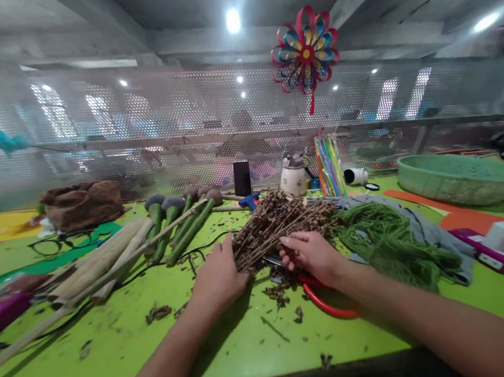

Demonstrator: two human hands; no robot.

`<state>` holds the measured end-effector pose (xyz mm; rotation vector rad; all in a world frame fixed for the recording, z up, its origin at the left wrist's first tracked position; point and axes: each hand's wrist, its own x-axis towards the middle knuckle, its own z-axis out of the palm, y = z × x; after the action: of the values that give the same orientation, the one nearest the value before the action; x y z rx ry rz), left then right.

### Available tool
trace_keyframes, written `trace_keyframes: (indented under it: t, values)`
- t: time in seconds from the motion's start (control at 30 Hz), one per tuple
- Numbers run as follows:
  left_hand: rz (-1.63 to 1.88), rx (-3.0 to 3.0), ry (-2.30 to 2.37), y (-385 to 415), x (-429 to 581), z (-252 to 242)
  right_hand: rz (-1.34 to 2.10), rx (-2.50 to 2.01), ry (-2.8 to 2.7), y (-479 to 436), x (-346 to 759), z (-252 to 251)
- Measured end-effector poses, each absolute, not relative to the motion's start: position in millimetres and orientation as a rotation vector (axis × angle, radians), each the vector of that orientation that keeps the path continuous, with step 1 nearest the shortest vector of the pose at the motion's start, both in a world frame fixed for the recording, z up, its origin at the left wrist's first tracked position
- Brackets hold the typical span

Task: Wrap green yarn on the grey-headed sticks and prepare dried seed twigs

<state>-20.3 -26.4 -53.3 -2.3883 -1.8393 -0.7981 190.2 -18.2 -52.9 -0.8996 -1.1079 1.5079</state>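
A bunch of dried brown stems with small crumpled leaves or seed heads lies over the middle of the table. My left hand is closed around the stem ends at the bunch's near left side. At the near right edge of the bunch is my right hand, its fingers curled and thumb pinched in; whatever they hold is too small to make out. Red-handled scissors lie under my right hand and wrist, their blades partly hidden by stems and leaf crumbs.
Green yarn lies on grey cloth to the right, before a green basin. Pale rolled sticks and green-stemmed, dark-headed pieces lie left. Behind stand a phone, a white bottle and colourful sticks.
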Motion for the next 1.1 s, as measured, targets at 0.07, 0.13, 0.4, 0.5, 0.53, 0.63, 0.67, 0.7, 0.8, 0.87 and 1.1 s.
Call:
trace_keyframes:
  t: [0.07,0.13,0.4,0.5,0.53,0.63,0.67,0.7,0.8,0.87,1.1]
  values:
    - [-0.723,-2.377,-1.752,-30,-21,-47,1.462,-0.896,-1.123,-19,191,-52]
    - [-0.739,-2.378,-1.589,-36,-20,-37,1.433,-0.896,-1.124,-19,192,-50]
    - [-0.926,-2.608,-1.295,-50,-14,-28,1.462,-0.812,-1.114,-19,197,-45]
    - [-0.883,-2.75,-1.409,-47,-12,-32,1.502,-0.797,-1.137,-20,196,-45]
    - [-0.907,-2.772,-1.445,-46,-11,-32,1.517,-0.792,-1.138,-20,195,-45]
    - [-0.973,-2.822,-1.522,-45,-9,-31,1.554,-0.77,-1.128,-20,195,-47]
    - [-0.975,-2.833,-1.552,-45,-8,-31,1.564,-0.761,-1.123,-20,194,-47]
    - [-0.971,-2.844,-1.586,-45,-8,-30,1.575,-0.749,-1.123,-20,194,-47]
    - [-0.972,-2.911,-1.675,-47,-7,-29,1.578,-0.727,-1.169,-21,192,-46]
    - [-1.026,-2.952,-1.71,-48,-6,-28,1.504,-0.776,-1.212,-22,190,-46]
    - [-1.261,-3.017,-1.901,-49,-3,-26,1.139,-0.924,-1.525,-24,190,-46]
